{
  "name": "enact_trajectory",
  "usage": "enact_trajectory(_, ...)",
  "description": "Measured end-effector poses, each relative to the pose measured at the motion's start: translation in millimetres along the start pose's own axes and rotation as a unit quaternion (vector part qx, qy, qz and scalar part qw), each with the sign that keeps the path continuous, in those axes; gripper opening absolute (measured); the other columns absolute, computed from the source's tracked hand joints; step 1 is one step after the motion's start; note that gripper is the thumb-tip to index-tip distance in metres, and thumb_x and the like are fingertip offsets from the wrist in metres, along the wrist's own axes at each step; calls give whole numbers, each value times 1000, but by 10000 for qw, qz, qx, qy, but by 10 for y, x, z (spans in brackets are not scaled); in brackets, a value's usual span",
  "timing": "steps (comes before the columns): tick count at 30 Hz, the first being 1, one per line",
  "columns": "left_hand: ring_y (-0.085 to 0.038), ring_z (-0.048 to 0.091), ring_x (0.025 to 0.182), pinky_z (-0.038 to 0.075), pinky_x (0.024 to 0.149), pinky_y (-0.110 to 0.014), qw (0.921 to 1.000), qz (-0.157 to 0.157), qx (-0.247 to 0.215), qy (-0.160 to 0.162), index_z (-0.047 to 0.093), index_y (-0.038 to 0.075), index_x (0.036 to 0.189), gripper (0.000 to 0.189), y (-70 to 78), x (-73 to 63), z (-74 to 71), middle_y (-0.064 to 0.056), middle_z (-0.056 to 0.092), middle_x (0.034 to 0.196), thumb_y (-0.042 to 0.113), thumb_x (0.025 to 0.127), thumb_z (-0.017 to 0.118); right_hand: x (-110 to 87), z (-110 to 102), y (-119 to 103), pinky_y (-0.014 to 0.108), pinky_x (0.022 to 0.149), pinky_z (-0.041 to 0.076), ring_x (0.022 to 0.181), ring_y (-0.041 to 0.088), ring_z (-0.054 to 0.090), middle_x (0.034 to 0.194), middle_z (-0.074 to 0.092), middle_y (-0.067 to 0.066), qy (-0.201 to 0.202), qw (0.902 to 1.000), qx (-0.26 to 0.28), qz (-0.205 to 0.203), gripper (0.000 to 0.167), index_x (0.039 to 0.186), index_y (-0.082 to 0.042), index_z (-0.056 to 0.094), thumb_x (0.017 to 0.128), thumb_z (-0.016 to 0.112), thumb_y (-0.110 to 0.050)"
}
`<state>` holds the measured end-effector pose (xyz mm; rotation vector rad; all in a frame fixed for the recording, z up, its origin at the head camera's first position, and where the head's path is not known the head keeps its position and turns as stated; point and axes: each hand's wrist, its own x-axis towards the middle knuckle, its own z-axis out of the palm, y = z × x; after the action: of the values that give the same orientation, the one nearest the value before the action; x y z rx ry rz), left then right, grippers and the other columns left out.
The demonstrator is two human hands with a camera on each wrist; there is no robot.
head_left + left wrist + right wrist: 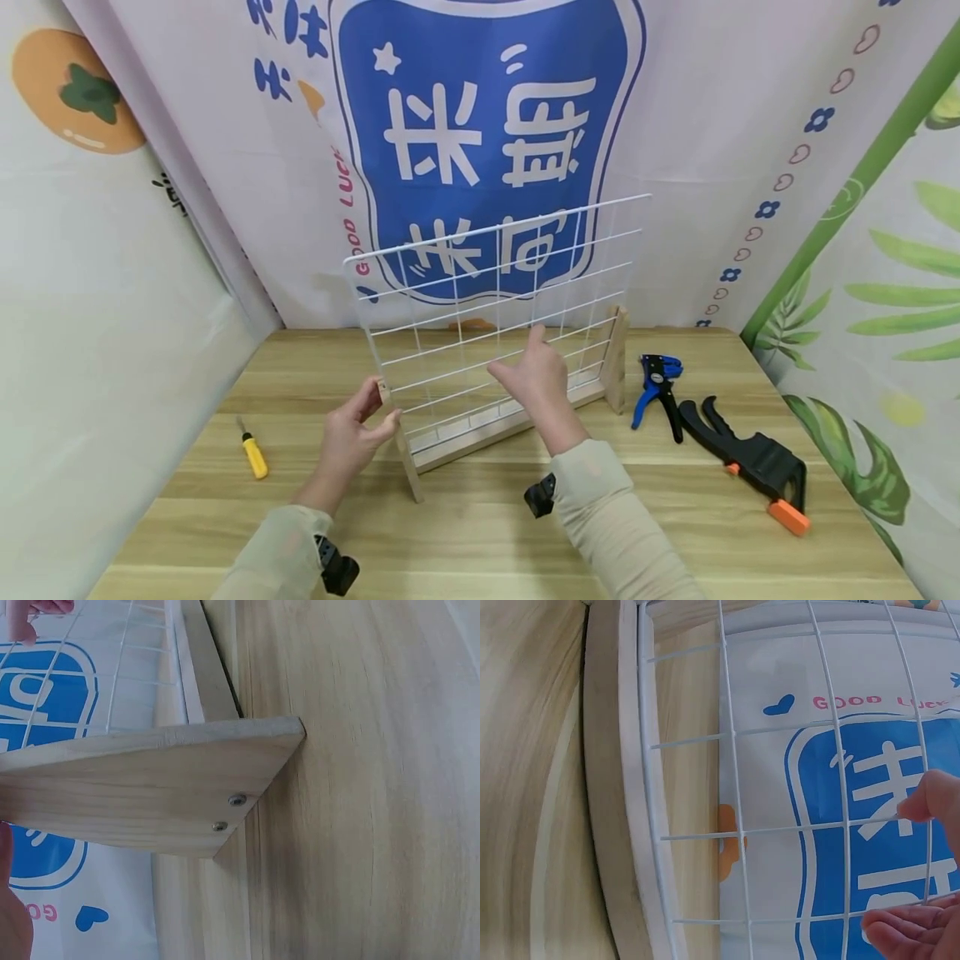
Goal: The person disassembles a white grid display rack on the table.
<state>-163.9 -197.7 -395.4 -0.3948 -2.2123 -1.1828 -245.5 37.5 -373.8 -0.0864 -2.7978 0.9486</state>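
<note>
A white wire grid [459, 321] stands upright in a wooden base rail [480, 437], with a wooden end board at each side. My left hand [348, 442] holds the left end board [405, 454] between thumb and fingers. That board [150, 799] carries two screw heads near its lower end in the left wrist view. In front of the grid's middle is my right hand [538, 375], thumb and forefinger spread apart. In the right wrist view, its fingers [911, 930] are right at the grid wires [845, 862], with the thumb apart from them.
Right of the stand lie blue-and-black wire strippers [657, 392] and a black bar clamp [757, 462] with orange pads. A yellow-handled screwdriver [253, 454] lies at the left. Behind the wooden table [480, 542] hangs a printed cloth [675, 167].
</note>
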Motion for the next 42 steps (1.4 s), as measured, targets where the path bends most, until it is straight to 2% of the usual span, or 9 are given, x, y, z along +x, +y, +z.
enact_trajectory(4,-43,61,91,53,80,-32,9995,-175,-229,-126,58,-14,109,42,-38,4,7,-33,63,97,-16,69,69,8,8,15,27,39,39,53,23,48,61,51,8,109,9998,66,-122,73,115,-3,37,67,71,-46)
enact_trajectory(10,-40,61,98,52,84,-28,9959,-757,-326,-364,54,-10,121,51,-287,-33,24,-29,61,109,-8,73,72,6,29,39,25,37,36,50,20,45,60,49,7,139,9994,158,-272,69,111,-2,39,66,69,-45)
enact_trajectory(19,-38,57,107,51,89,-32,9877,-1258,-550,-745,47,-8,129,57,-247,84,17,-29,54,121,-4,78,69,36,16,94,25,35,35,48,20,44,58,46,6,631,9961,26,-610,67,107,0,41,67,71,-45)
enact_trajectory(23,-43,60,98,54,84,-29,9935,-856,-519,-548,56,-10,116,45,-75,64,7,-32,61,108,-13,73,68,31,22,104,26,37,36,49,21,45,59,48,6,486,9975,-101,-505,70,109,-1,41,67,71,-48)
enact_trajectory(25,-44,61,94,54,82,-22,9960,-648,-489,-377,59,-9,109,41,-75,40,12,-32,63,102,-16,70,68,27,33,97,26,37,36,49,21,45,59,48,6,427,9978,-133,-495,70,109,-2,41,67,70,-49)
enact_trajectory(28,-38,63,92,51,80,-11,9980,-414,-427,-194,61,-6,107,42,-225,-3,34,-28,66,98,-17,67,69,23,41,81,25,36,35,48,20,44,59,46,5,430,9975,-153,-531,68,107,-2,41,67,69,-49)
enact_trajectory(30,-33,64,93,51,80,-11,9979,-410,-490,-134,62,-4,108,43,-327,-20,49,-26,67,99,-17,67,69,24,42,73,25,35,35,48,20,44,58,46,5,444,9974,-173,-542,67,106,-2,41,67,68,-49)
enact_trajectory(37,-7,63,92,52,79,-14,9978,-405,-527,-57,62,-4,106,43,-345,-49,60,-26,67,96,-17,66,68,24,26,76,25,34,33,46,19,42,56,44,3,382,9977,-276,-496,68,105,-2,42,66,69,-50)
enact_trajectory(42,-19,65,93,52,80,-14,9982,-389,-453,-42,62,-5,107,44,-331,-32,63,-25,67,96,-17,65,67,43,15,67,25,34,33,46,18,41,54,43,2,371,9976,-335,-478,68,108,-1,42,67,68,-50)
